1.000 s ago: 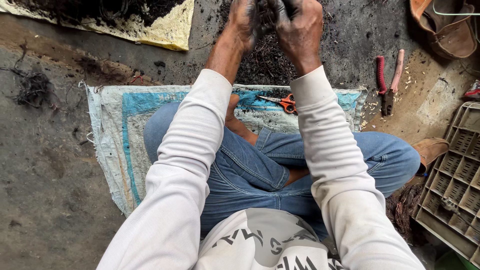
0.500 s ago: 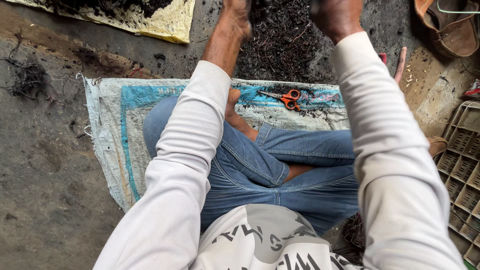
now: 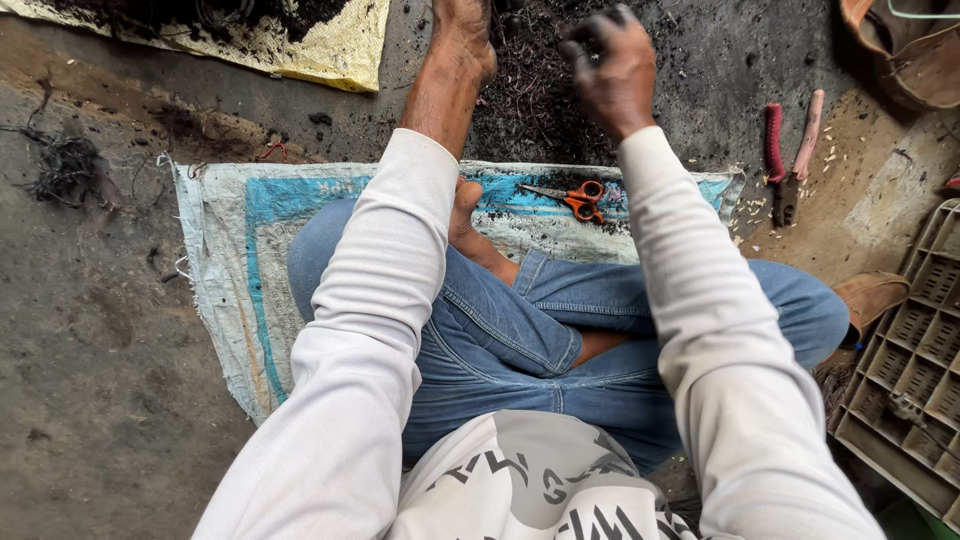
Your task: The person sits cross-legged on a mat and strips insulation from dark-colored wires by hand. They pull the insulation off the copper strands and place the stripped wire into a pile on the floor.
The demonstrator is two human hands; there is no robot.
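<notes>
I sit cross-legged on a woven sack mat (image 3: 225, 300), both arms in white sleeves stretched forward. My left hand (image 3: 465, 40) reaches into a heap of dark wiry strands (image 3: 530, 100) on the ground; its fingers run past the top edge and are hidden. To its right, my right hand (image 3: 612, 70) hovers over the same heap, blackened, with its fingers curled around a pinch of the dark strands. Orange-handled scissors (image 3: 575, 198) lie on the mat just below my right wrist.
Pliers with red and pink handles (image 3: 788, 150) lie on the ground at right. A plastic grid crate (image 3: 915, 370) stands at the right edge, with a brown shoe (image 3: 872, 295) beside it. A yellow sack (image 3: 320, 50) with dark debris lies top left, and a wire tangle (image 3: 65, 165) far left.
My hands, together over the heap a second ago, moved apart. The right hand then dropped back into view, while the left stayed in the heap.
</notes>
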